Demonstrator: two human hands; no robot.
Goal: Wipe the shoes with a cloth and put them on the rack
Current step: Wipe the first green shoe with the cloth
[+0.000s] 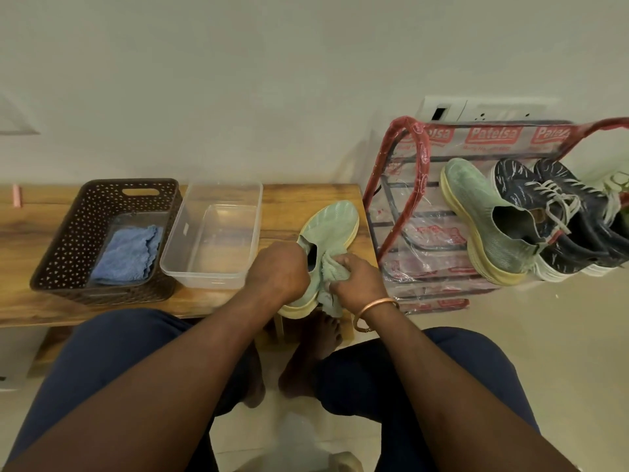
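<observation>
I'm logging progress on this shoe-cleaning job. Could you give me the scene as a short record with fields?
left hand: grips green shoe by its opening, on wooden bench
right hand: holds green cloth bunched against that shoe's side
rack: bears second green shoe and two dark laced shoes
brown basket: holds blue cloth
clear tub: between basket and held shoe
left to do: held shoe not yet on rack

Left hand (277, 270) grips the green shoe (328, 233) on the bench (289, 202); right hand (354, 284) presses a cloth (335, 269) against it.
</observation>
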